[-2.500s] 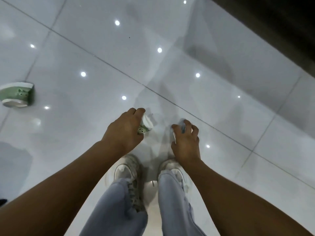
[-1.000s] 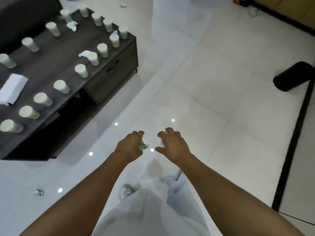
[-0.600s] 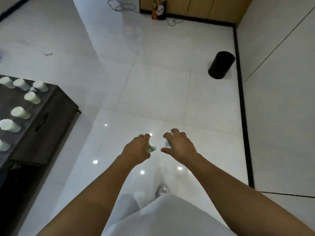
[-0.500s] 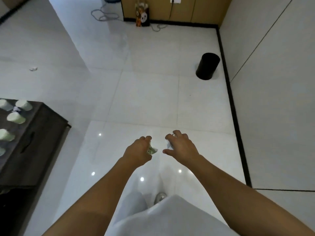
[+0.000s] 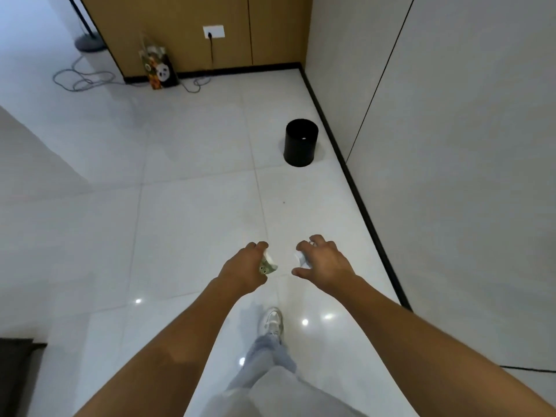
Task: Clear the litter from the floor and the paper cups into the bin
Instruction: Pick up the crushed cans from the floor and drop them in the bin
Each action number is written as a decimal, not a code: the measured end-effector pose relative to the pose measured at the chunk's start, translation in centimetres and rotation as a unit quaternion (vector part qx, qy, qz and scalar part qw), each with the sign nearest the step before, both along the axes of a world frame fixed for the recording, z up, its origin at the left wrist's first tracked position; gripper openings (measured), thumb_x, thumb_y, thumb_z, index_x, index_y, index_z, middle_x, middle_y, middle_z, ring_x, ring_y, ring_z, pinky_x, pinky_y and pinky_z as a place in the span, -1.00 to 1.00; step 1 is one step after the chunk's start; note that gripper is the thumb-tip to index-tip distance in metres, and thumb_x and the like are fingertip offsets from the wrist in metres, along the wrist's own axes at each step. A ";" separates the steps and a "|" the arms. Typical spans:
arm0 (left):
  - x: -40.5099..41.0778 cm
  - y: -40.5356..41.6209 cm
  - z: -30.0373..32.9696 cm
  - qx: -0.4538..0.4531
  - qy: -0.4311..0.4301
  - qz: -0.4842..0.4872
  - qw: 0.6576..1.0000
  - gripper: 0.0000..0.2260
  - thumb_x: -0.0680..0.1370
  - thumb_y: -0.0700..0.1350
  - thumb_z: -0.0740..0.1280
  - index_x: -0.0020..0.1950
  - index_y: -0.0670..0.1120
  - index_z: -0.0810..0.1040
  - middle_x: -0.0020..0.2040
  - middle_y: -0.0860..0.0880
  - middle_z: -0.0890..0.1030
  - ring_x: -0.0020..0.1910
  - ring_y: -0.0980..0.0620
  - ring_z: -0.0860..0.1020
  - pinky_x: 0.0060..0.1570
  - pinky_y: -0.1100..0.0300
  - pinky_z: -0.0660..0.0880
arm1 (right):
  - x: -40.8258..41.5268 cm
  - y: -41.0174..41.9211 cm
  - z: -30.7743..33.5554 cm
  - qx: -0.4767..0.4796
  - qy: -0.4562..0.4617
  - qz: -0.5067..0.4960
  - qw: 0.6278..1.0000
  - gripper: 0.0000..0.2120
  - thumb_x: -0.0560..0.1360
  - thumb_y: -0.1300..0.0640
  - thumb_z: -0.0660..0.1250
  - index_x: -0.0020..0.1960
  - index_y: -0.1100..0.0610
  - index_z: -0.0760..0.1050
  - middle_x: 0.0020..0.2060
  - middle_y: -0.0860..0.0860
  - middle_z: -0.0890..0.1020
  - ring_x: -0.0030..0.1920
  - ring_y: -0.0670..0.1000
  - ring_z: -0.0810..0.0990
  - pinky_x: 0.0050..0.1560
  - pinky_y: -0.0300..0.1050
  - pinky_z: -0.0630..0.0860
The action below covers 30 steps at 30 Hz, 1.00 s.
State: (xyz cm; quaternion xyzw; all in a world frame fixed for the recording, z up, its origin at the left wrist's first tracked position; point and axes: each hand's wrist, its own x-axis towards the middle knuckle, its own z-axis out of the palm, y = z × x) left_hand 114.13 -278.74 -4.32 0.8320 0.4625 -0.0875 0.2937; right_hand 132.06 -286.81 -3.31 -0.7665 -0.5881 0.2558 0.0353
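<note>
My left hand (image 5: 240,270) is closed on a crushed green-and-white paper cup (image 5: 267,265), which sticks out between thumb and fingers. My right hand (image 5: 323,261) is closed on a small white piece of litter (image 5: 299,257), mostly hidden by the fingers. Both hands are held out in front of me over the white tiled floor. A round black bin (image 5: 301,142) stands open on the floor ahead and a little to the right, close to the wall; something small and pale shows inside it.
A grey wall with a black skirting (image 5: 355,188) runs along the right. A panda-print bag (image 5: 158,69) and loose cables (image 5: 81,79) lie by the wooden panel wall ahead. A dark table corner (image 5: 16,374) shows at bottom left. My shoe (image 5: 271,322) steps forward.
I rose from picking litter off the floor and turned right, away from the cup-covered table. The bin came into view and is nearer now; both hands kept their hold.
</note>
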 end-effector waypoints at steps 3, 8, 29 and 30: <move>3.2 6.6 0.1 -0.006 0.000 -0.004 1.000 -0.38 0.45 -0.14 0.39 0.46 -0.03 0.22 0.28 -0.04 0.41 0.21 -0.05 0.45 0.13 0.06 0.47 | 3.3 6.3 0.1 0.000 0.007 -0.021 1.000 -0.48 0.46 -0.13 0.38 0.36 0.00 0.37 0.36 0.06 0.34 0.28 0.14 0.38 0.17 -0.01 0.45; 8.5 16.1 0.8 -0.002 0.012 -0.008 1.000 -0.38 0.46 -0.15 0.39 0.46 -0.03 0.21 0.29 -0.05 0.40 0.22 -0.07 0.45 0.15 0.05 0.47 | 8.5 14.3 0.4 -0.009 0.034 -0.044 0.998 -0.49 0.48 -0.12 0.37 0.36 0.01 0.37 0.38 0.06 0.33 0.29 0.15 0.36 0.19 0.01 0.46; 41.2 44.0 -0.2 -0.028 0.012 0.053 0.998 -0.36 0.45 -0.13 0.41 0.46 -0.01 0.21 0.28 -0.05 0.42 0.20 -0.08 0.47 0.14 0.04 0.51 | 42.4 44.5 -0.1 -0.053 0.012 -0.004 0.999 -0.50 0.50 -0.10 0.35 0.39 -0.02 0.35 0.38 0.06 0.31 0.29 0.16 0.35 0.23 -0.04 0.43; 41.7 45.4 -0.5 -0.028 0.015 0.057 0.998 -0.36 0.45 -0.13 0.42 0.46 -0.01 0.21 0.28 -0.05 0.42 0.20 -0.08 0.47 0.13 0.04 0.51 | 43.1 45.9 -0.3 -0.055 0.013 0.001 0.998 -0.50 0.50 -0.11 0.34 0.39 -0.02 0.35 0.37 0.06 0.31 0.29 0.16 0.36 0.22 -0.03 0.43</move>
